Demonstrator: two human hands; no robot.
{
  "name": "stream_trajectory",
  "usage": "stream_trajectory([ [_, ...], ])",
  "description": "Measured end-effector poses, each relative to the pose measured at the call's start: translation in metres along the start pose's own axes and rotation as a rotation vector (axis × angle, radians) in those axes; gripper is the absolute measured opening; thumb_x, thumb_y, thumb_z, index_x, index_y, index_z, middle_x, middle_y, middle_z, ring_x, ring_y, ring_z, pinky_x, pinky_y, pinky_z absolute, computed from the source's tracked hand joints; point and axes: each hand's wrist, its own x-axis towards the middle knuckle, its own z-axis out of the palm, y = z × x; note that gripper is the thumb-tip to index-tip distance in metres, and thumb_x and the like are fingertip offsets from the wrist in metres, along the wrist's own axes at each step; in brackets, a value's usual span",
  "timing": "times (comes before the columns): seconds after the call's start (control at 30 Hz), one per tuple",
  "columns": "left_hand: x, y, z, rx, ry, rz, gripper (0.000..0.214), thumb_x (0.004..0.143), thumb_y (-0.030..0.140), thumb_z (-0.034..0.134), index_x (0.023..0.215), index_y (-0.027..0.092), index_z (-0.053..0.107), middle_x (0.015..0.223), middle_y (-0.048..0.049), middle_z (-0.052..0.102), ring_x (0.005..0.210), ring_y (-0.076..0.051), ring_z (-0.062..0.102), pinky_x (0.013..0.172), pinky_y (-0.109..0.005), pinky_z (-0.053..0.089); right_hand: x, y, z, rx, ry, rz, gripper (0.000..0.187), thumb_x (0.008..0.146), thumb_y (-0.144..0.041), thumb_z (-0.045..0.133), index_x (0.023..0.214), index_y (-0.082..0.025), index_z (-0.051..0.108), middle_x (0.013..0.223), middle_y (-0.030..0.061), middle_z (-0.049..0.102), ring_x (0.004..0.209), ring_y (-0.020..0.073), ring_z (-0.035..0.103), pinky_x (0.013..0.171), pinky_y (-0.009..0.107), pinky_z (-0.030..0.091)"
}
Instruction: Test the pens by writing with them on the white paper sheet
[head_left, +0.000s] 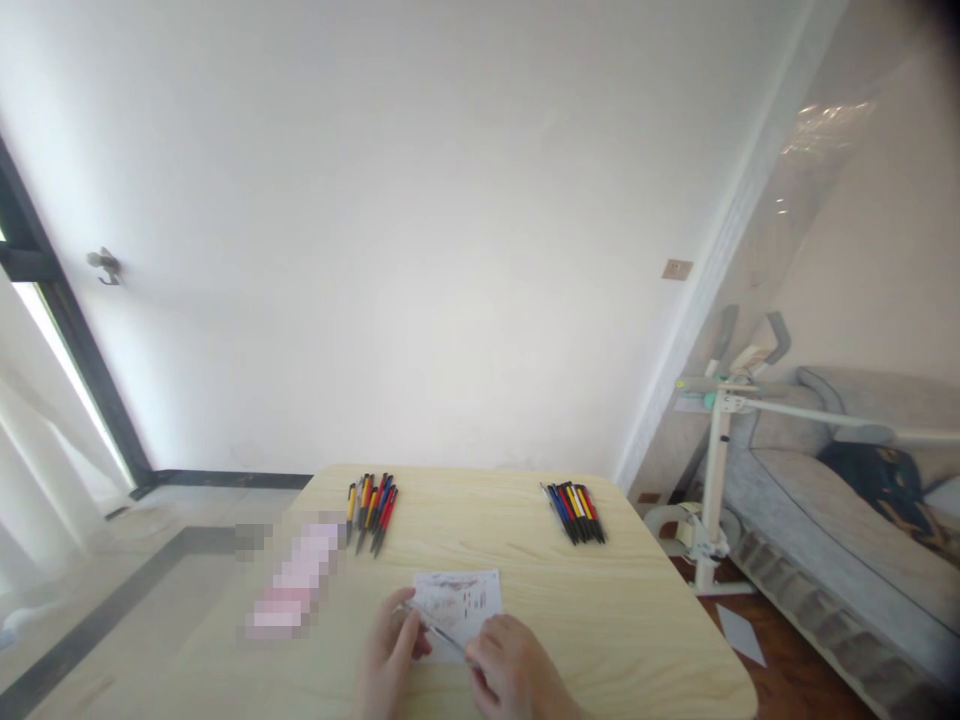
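My left hand [395,640] pinches one end of a slim silvery pen [445,636] between thumb and fingers. My right hand [511,662] is closed around the pen's other end, so the pen slants down from left to right between the two hands. Beneath them lies a white printed sheet of paper [474,592] with dark and reddish marks, its lower part partly covered by the hands. Further off on the left is a loose group of pens [370,510] in yellow, red, blue and silver. A tighter row of similar pens [574,512] lies on the right.
The pale wooden table [615,620] has rounded corners and stands by a white wall [420,250]. A blurred-out pinkish patch [294,588] covers its left side. To the right are white exercise equipment [716,480] and a grey sofa [832,510]. A curtain [45,500] hangs left.
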Motion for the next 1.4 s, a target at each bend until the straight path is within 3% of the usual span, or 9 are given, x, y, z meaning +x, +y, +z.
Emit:
stream_trajectory([
  [0.2, 0.001, -0.002, -0.001, 0.030, -0.027, 0.011, 0.049, 0.073, 0.047, 0.057, 0.108, 0.017, 0.044, 0.052, 0.0052, 0.058, 0.049, -0.013, 0.054, 0.051, -0.024, 0.045, 0.007, 0.004, -0.006, -0.099, -0.103, -0.134, 0.003, 0.075, -0.021, 0.054, 0.078, -0.020, 0.053, 0.078, 0.0013, 0.060, 0.072, 0.0148, 0.050, 0.067, 0.024, 0.037],
  [0.37, -0.003, 0.009, 0.005, 0.008, -0.027, -0.008, 0.054, 0.072, 0.049, 0.056, 0.113, 0.018, 0.039, 0.056, 0.0042, 0.061, 0.048, -0.014, 0.055, 0.049, -0.024, 0.045, 0.018, 0.023, -0.021, -0.150, -0.074, -0.115, 0.008, 0.081, -0.019, 0.048, 0.075, -0.019, 0.053, 0.076, 0.0019, 0.059, 0.072, 0.0149, 0.050, 0.068, 0.025, 0.038],
  [0.63, -0.004, 0.012, 0.006, -0.043, 0.002, -0.047, 0.049, 0.065, 0.053, 0.061, 0.098, 0.019, 0.050, 0.054, 0.0044, 0.059, 0.044, -0.014, 0.055, 0.045, -0.025, 0.044, 0.037, 0.109, -0.044, -0.259, 0.072, 0.356, 0.013, 0.081, -0.011, 0.045, 0.075, -0.019, 0.054, 0.075, 0.0014, 0.059, 0.072, 0.0140, 0.053, 0.066, 0.023, 0.036],
  [0.77, -0.002, 0.005, 0.005, -0.014, -0.015, -0.061, 0.042, 0.065, 0.055, 0.060, 0.086, 0.019, 0.055, 0.055, 0.0039, 0.059, 0.045, -0.014, 0.055, 0.046, -0.026, 0.045, 0.034, 0.135, -0.045, -0.297, 0.102, 0.469, 0.017, 0.081, -0.010, 0.041, 0.079, -0.018, 0.056, 0.078, 0.0039, 0.061, 0.075, 0.0157, 0.055, 0.067, 0.023, 0.038],
  [1.07, -0.004, -0.001, 0.003, -0.001, -0.018, -0.059, 0.037, 0.068, 0.053, 0.058, 0.084, 0.020, 0.055, 0.056, 0.0038, 0.058, 0.046, -0.013, 0.054, 0.047, -0.025, 0.044, 0.030, 0.149, -0.039, -0.320, 0.058, 0.640, 0.028, 0.080, -0.011, 0.040, 0.100, -0.018, 0.059, 0.092, 0.0072, 0.064, 0.089, 0.0189, 0.057, 0.079, 0.024, 0.039],
  [1.4, -0.002, -0.001, 0.003, 0.021, -0.040, -0.027, 0.034, 0.070, 0.051, 0.057, 0.078, 0.018, 0.057, 0.056, 0.0030, 0.056, 0.046, -0.012, 0.053, 0.047, -0.024, 0.045, 0.031, 0.155, -0.033, -0.334, -0.035, 0.700, 0.029, 0.082, -0.012, 0.042, 0.105, -0.016, 0.058, 0.097, 0.0093, 0.065, 0.095, 0.0174, 0.057, 0.082, 0.023, 0.039],
])
